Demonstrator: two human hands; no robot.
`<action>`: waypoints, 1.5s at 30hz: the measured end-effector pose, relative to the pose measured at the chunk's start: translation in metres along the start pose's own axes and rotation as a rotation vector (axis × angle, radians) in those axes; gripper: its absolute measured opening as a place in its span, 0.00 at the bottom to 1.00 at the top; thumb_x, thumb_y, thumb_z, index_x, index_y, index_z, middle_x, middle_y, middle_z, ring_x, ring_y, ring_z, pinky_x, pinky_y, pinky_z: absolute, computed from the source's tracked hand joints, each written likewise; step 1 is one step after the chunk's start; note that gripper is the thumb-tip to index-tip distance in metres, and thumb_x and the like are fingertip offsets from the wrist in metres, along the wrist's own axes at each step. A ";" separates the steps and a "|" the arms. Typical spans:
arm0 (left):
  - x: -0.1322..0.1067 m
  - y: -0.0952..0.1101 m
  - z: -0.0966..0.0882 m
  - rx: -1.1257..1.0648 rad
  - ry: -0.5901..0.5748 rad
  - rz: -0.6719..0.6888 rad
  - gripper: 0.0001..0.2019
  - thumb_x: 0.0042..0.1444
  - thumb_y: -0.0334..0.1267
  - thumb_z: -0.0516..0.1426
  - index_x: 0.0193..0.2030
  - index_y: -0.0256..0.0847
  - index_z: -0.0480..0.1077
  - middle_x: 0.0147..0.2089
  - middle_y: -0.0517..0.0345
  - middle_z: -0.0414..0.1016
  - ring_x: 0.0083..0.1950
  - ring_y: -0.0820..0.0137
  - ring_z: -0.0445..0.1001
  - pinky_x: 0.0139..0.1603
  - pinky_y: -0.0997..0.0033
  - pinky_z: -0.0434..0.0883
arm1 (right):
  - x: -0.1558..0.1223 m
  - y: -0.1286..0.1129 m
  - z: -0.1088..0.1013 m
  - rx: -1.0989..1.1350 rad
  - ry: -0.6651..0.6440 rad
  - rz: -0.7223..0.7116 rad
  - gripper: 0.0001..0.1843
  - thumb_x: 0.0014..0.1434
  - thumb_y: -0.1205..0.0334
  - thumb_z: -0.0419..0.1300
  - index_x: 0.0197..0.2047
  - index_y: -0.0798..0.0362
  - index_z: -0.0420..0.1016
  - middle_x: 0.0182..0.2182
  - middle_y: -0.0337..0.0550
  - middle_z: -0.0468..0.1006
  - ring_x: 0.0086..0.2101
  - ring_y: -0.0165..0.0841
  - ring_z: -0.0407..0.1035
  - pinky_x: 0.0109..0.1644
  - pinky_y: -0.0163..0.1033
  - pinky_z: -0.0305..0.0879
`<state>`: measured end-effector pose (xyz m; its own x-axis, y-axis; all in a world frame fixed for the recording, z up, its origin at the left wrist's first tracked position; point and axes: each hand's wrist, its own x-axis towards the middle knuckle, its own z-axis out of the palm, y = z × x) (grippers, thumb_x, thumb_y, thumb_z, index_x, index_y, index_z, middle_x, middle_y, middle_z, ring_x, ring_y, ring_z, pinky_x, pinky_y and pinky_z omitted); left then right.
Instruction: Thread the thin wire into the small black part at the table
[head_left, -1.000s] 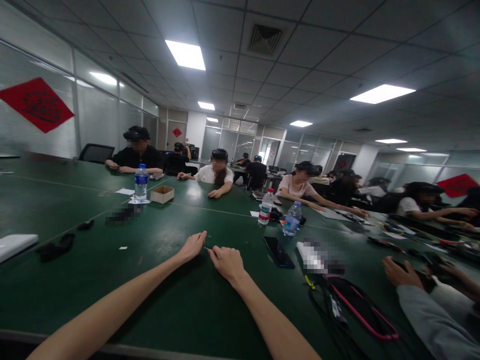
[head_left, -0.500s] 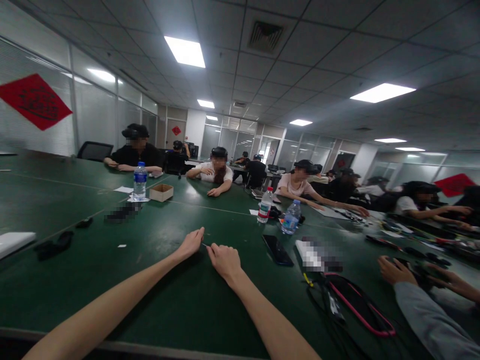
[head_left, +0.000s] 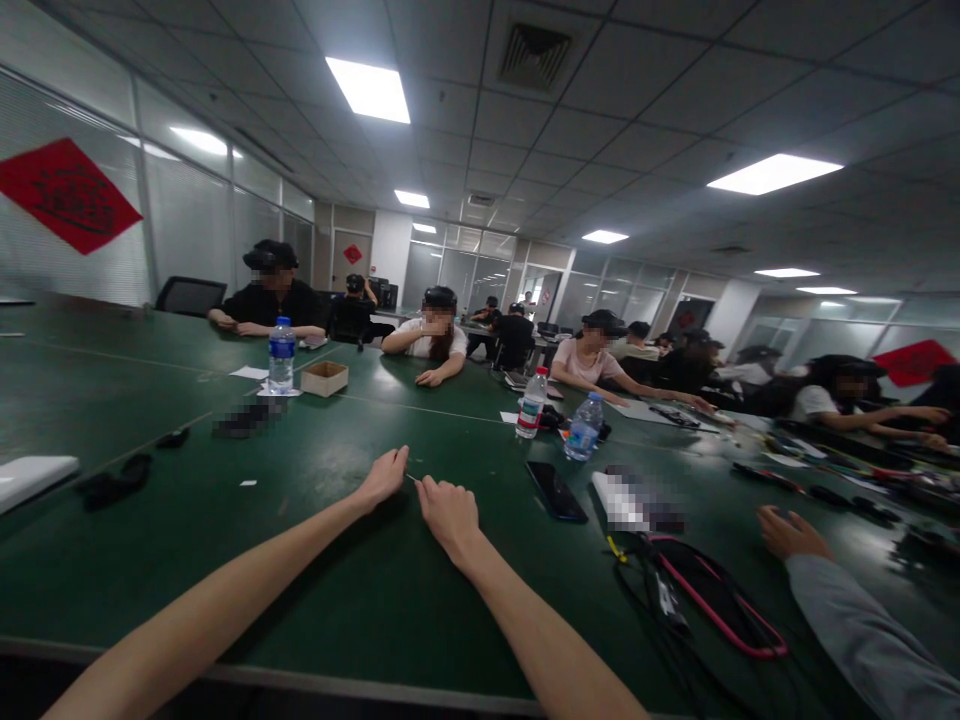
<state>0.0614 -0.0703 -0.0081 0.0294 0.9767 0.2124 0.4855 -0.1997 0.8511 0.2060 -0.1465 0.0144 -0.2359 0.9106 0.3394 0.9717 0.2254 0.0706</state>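
Note:
Both arms reach out over the green table (head_left: 330, 600). My left hand (head_left: 385, 476) is closed, with thumb and fingers pinched together near the table's middle. Close beside it on the right, my right hand (head_left: 450, 512) is also closed in a pinch. A thin pale strand or stick (head_left: 412, 478) shows in the narrow gap between the two pinches. Its ends are hidden by my fingers, and it is too small to name for certain. The hands do not touch each other.
A dark phone (head_left: 556, 491), two water bottles (head_left: 531, 405) and a pink-edged black pouch (head_left: 720, 595) with cables lie to the right. Beyond are an open box (head_left: 324, 379) and another bottle (head_left: 281, 358). A co-worker's hand (head_left: 793, 533) rests at right; several people sit around.
My hands keep their pinches with the thin piece between them. The right-hand co-worker's second hand and dark object have left that spot. The person opposite has raised a hand to the face.

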 end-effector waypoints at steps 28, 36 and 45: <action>-0.009 0.006 0.001 -0.457 -0.268 -0.214 0.27 0.55 0.65 0.38 0.30 0.42 0.56 0.13 0.70 0.47 0.13 0.79 0.46 0.16 0.78 0.42 | -0.001 0.024 -0.012 0.049 0.021 -0.155 0.28 0.67 0.45 0.35 0.40 0.48 0.73 0.34 0.43 0.79 0.30 0.30 0.72 0.34 0.32 0.60; -0.006 0.001 0.007 -0.271 -0.176 -0.115 0.26 0.57 0.62 0.36 0.26 0.42 0.57 0.14 0.66 0.53 0.14 0.74 0.54 0.17 0.75 0.51 | -0.003 0.020 -0.007 0.005 0.037 -0.124 0.28 0.67 0.45 0.36 0.39 0.48 0.74 0.34 0.44 0.79 0.31 0.32 0.74 0.36 0.34 0.63; 0.000 -0.004 0.012 -0.110 0.017 -0.047 0.26 0.60 0.55 0.36 0.24 0.42 0.61 0.19 0.59 0.65 0.21 0.68 0.67 0.26 0.70 0.62 | -0.007 0.008 -0.002 0.026 0.064 -0.054 0.27 0.68 0.48 0.35 0.41 0.49 0.73 0.34 0.47 0.79 0.30 0.32 0.74 0.34 0.34 0.64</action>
<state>0.0703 -0.0683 -0.0169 -0.0066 0.9839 0.1788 0.3874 -0.1623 0.9075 0.2153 -0.1516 0.0142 -0.2859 0.8732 0.3947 0.9568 0.2831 0.0667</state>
